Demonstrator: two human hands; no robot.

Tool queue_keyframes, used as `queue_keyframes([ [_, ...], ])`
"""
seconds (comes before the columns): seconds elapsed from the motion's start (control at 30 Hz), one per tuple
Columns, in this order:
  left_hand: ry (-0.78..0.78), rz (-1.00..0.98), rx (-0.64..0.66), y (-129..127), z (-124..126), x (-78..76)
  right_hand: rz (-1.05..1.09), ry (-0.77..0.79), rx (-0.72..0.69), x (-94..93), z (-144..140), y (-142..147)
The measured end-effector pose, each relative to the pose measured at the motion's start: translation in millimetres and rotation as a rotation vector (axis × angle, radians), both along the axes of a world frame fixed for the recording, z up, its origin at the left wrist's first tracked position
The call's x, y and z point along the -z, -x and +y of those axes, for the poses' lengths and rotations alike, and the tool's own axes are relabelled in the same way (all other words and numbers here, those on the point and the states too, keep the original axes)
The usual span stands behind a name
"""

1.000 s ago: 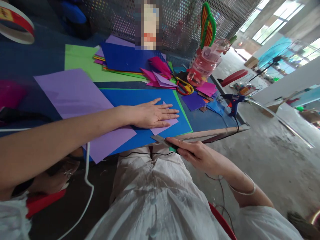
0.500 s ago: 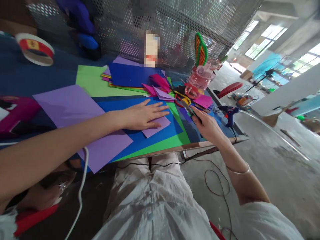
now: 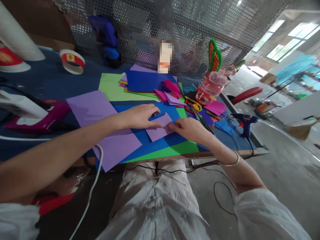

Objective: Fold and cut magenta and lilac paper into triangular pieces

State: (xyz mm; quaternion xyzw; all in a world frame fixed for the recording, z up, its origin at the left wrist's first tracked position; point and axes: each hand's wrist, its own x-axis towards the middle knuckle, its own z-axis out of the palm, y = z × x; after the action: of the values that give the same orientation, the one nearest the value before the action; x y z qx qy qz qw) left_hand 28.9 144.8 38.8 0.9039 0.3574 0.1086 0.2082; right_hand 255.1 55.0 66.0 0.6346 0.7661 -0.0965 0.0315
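My left hand (image 3: 140,116) is on the small purple paper piece (image 3: 160,128), fingers curled, thumb and forefinger tips pressing down on its upper left edge. My right hand (image 3: 190,129) meets it from the other side, fingertips together and pinching the piece's right edge; can't tell how much of the paper sits between the pads. The piece lies flat between the two sets of fingertips, on a blue sheet (image 3: 150,143), which overlaps a green sheet (image 3: 172,150) nearer the table edge. Under my left wrist runs a large purple sheet (image 3: 100,116). Beyond my right fingertips lie yellow-handled scissors (image 3: 193,106), just past them a pink plastic jar (image 3: 210,87). Right of my right hand, well apart, a blue glue gun (image 3: 243,120) sits near the table corner. Beyond my left fingers: a stack of coloured paper (image 3: 145,81) with folded pink and purple bits (image 3: 170,95) beside it. Far left, a tape roll (image 3: 72,61) and a magenta tool (image 3: 42,115).
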Motion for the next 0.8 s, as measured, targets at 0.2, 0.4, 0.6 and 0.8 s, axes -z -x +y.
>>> queue_keyframes([
  [0.2, 0.265, -0.290, -0.139, 7.4, 13.9, 2.8, 0.349, -0.017, -0.189, -2.9, 51.2, 3.7],
  [0.4, 0.654, -0.585, -0.231, 16.6, 28.0, -0.9, 0.605, -0.090, -0.168, 4.6, 70.1, 4.5],
  [0.6, 0.664, -0.567, -0.345, 15.4, 25.9, -4.8, 0.617, -0.190, -0.152, 5.0, 64.5, -12.5],
  [0.8, 0.593, -0.606, -0.439, 13.4, 28.8, -7.9, 0.557, -0.474, 0.238, -31.5, 32.2, -95.0],
])
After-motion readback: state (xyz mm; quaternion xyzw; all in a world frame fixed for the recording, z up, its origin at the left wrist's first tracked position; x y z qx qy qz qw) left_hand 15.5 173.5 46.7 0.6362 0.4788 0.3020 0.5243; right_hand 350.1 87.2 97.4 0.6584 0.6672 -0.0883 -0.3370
